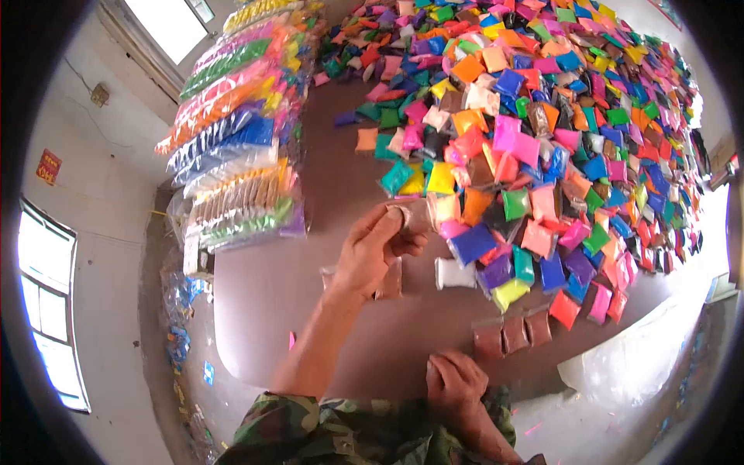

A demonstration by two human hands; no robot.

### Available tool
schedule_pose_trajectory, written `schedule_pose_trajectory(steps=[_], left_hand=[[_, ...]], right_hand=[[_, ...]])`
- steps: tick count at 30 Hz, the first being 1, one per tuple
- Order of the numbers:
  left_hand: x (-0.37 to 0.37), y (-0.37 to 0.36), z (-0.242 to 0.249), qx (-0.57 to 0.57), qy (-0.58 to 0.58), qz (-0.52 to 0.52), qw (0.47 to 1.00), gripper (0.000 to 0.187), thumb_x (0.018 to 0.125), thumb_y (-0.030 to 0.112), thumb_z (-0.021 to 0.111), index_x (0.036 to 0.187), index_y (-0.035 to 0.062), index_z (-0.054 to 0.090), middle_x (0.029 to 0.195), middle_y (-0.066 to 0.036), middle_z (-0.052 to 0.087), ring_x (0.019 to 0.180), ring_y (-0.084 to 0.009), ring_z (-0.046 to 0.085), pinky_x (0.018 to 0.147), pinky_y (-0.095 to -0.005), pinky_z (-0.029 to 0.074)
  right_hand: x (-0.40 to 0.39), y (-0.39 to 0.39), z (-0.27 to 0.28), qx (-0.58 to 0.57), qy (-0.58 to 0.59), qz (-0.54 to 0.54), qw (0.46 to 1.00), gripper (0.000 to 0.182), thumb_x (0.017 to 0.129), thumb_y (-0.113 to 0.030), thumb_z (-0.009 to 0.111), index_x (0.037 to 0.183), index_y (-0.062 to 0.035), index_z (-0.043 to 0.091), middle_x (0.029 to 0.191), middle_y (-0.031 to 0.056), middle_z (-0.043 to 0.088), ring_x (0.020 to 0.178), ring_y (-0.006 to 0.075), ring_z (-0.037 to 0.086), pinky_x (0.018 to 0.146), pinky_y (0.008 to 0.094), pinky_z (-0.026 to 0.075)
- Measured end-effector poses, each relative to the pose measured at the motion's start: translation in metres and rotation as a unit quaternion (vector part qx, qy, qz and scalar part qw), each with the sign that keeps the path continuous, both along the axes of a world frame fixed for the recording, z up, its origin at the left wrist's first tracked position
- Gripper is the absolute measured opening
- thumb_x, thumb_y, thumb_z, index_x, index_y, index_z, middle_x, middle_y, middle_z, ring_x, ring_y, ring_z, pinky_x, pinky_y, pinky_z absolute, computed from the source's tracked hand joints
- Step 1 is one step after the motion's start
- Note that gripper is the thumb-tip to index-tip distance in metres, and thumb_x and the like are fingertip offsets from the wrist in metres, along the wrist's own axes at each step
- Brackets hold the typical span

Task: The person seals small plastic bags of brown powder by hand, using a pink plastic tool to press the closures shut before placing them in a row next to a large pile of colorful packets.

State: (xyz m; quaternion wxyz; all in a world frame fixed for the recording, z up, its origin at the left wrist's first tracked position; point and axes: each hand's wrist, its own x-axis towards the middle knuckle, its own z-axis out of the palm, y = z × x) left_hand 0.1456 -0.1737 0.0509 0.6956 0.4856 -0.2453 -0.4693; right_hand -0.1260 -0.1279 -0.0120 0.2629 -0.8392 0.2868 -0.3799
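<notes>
My left hand reaches over the table, its thumb and fingers pinching a small brown packet in clear film. Beneath that wrist, another brown packet lies on the table, partly covered by the hand. My right hand rests by the near table edge with its fingers curled closed, and nothing shows in it. Just beyond it, three brown packets, one of them the leftmost brown packet, lie side by side. A white packet sits between the left hand and the colourful pile.
A large heap of multicoloured packets spreads over the far and right side of the brown table. Bagged rows of sorted packets are stacked at the left. Clear plastic sheeting hangs at the right edge. Litter lies on the floor at the left.
</notes>
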Motion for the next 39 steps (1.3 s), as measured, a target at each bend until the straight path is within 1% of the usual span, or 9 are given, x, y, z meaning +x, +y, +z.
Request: schedule_pose_trajectory(steps=[3,8,13,15,16,20,26,30,39], left_hand=[[-0.033,0.027,-0.01,0.003,0.039,0.017,0.999,0.037,0.113,0.026,0.051,0.137,-0.0009,0.06,0.108,-0.012,0.073,0.089,-0.0192,0.073,0.075,-0.0309,0.06],[-0.079,0.061,-0.016,-0.012,0.005,0.018,1.0,0.037,0.113,0.027,0.051,0.137,0.0001,0.06,0.106,-0.011,0.073,0.086,-0.0173,0.072,0.074,-0.03,0.06],[-0.128,0.095,-0.031,-0.001,0.035,-0.001,0.999,0.036,0.114,0.026,0.051,0.137,0.0009,0.06,0.106,-0.006,0.07,0.093,-0.0144,0.07,0.079,-0.03,0.06],[-0.143,0.103,-0.038,-0.013,0.03,0.001,0.999,0.034,0.113,0.025,0.053,0.135,0.0007,0.064,0.105,-0.002,0.069,0.093,-0.011,0.066,0.08,-0.0278,0.056],[-0.148,0.106,-0.039,-0.015,-0.007,-0.009,1.0,0.034,0.113,0.024,0.054,0.134,0.0007,0.065,0.104,-0.001,0.069,0.092,-0.0101,0.064,0.08,-0.0272,0.055],[-0.165,0.124,-0.042,-0.012,0.017,-0.001,1.0,0.028,0.11,0.017,0.059,0.132,0.0014,0.067,0.104,0.001,0.067,0.088,-0.0082,0.058,0.078,-0.0264,0.051],[-0.165,0.141,-0.061,-0.038,0.007,-0.005,0.999,0.025,0.106,0.011,0.065,0.128,0.0008,0.067,0.106,-0.001,0.068,0.091,-0.009,0.06,0.079,-0.0264,0.052],[-0.169,0.144,-0.058,-0.002,0.029,0.024,0.999,0.035,0.102,0.008,0.07,0.134,-0.0039,0.063,0.114,-0.007,0.071,0.095,-0.0134,0.066,0.085,-0.0282,0.055],[-0.165,0.143,-0.062,0.05,-0.025,0.044,0.997,0.039,0.1,0.006,0.073,0.135,-0.0055,0.062,0.111,-0.007,0.073,0.089,-0.0115,0.067,0.077,-0.026,0.058]], right_hand=[[0.0,0.001,-0.004,-0.016,-0.011,-0.006,1.0,0.012,0.084,-0.007,0.081,0.095,-0.0066,0.077,0.096,0.008,0.073,0.079,0.0274,0.073,0.07,0.0356,0.06],[-0.001,0.0,-0.001,-0.002,-0.03,0.014,0.999,0.014,0.084,-0.004,0.078,0.098,-0.0016,0.074,0.092,0.0129,0.072,0.079,0.0306,0.071,0.07,0.0378,0.059],[-0.011,-0.001,0.001,0.132,-0.053,0.035,0.989,0.025,0.092,-0.015,0.076,0.113,-0.0029,0.071,0.099,0.0127,0.072,0.08,0.0256,0.071,0.07,0.033,0.056],[-0.013,-0.003,0.012,0.251,-0.129,0.048,0.958,0.026,0.096,-0.017,0.073,0.116,-0.0014,0.07,0.099,0.0116,0.072,0.081,0.0197,0.07,0.071,0.031,0.054],[-0.01,0.002,0.005,0.314,-0.205,0.046,0.926,0.027,0.101,-0.018,0.069,0.121,0.0006,0.068,0.1,0.0047,0.071,0.084,0.0101,0.064,0.073,0.0272,0.051],[-0.012,0.015,0.015,0.423,-0.277,0.035,0.862,0.024,0.103,-0.011,0.068,0.124,0.0013,0.067,0.101,-0.0028,0.066,0.087,0.0059,0.058,0.074,0.0242,0.05],[-0.014,0.014,0.013,0.545,-0.326,0.061,0.77,0.024,0.102,-0.007,0.067,0.124,0.0047,0.068,0.102,0.0013,0.07,0.087,0.0068,0.062,0.075,0.0231,0.051],[-0.012,0.01,0.019,0.556,-0.303,0.074,0.77,0.022,0.103,-0.007,0.066,0.121,0.0052,0.068,0.104,0.0039,0.072,0.09,0.0078,0.064,0.077,0.0233,0.053],[-0.009,0.003,0.011,0.539,-0.217,0.076,0.811,0.02,0.105,-0.01,0.064,0.116,0.0058,0.069,0.101,0.003,0.072,0.088,0.0051,0.063,0.074,0.0219,0.053]])
